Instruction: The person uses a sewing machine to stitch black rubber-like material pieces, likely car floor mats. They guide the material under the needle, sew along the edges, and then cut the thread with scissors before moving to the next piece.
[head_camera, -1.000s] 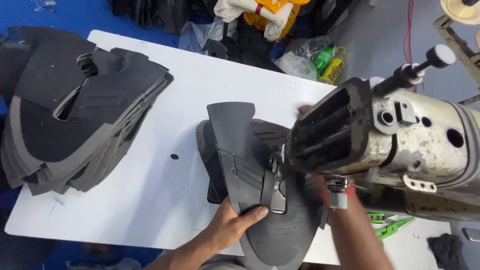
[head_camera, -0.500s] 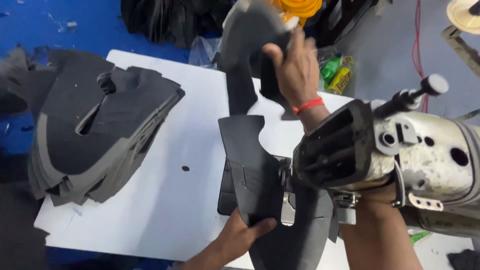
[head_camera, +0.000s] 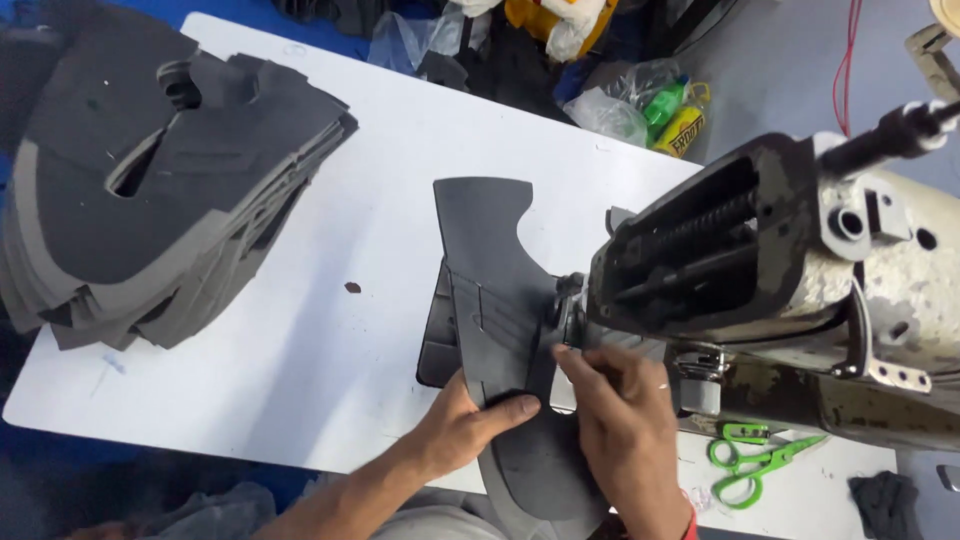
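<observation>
I note left hand thumb pressed flat on dark cut piece at tabletop near edge, right hand fingers curled pinching it beside sewing machine, stacked pieces far-left corner.

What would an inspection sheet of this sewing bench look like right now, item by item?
Surface: white table, one small dark speck on it.
Job's things: dark cut panel lying under the sewing machine head; stack of dark cut pieces at the far left.
Clutter: green scissors; plastic bags with green and yellow items behind the table.
Hands: left hand pressing the panel's near edge; right hand on the panel beside the needle area.
Cables: red cable at the back.
Surroundings: blue floor.
</observation>
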